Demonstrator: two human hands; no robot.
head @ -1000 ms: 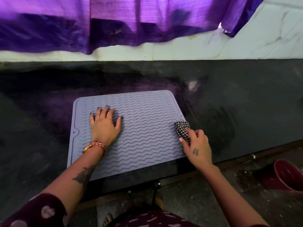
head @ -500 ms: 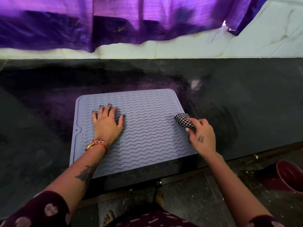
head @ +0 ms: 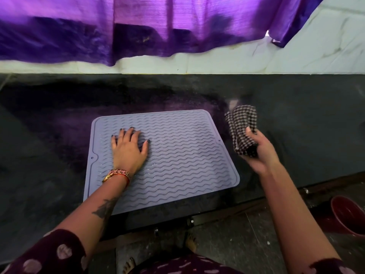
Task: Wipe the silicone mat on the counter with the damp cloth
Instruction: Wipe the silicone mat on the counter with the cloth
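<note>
A lavender silicone mat [head: 183, 155] with wavy ridges lies flat on the dark counter [head: 306, 115], near its front edge. My left hand [head: 129, 150] presses on the mat's left half with fingers spread and flat. My right hand [head: 258, 153] is off the mat, to its right and raised above the counter, palm turned up. It grips a black-and-white checked cloth [head: 242, 125], which sticks up past the fingers and is blurred by motion.
A purple curtain [head: 138, 26] hangs over the white tiled wall behind the counter. A dark red bucket [head: 349, 216] stands on the floor at the lower right. My bare feet [head: 190, 242] show below the counter edge.
My right hand has lifted the cloth off the mat's right edge, moved right and away over the counter, and turned palm up. The left hand stays pressed on the mat.
</note>
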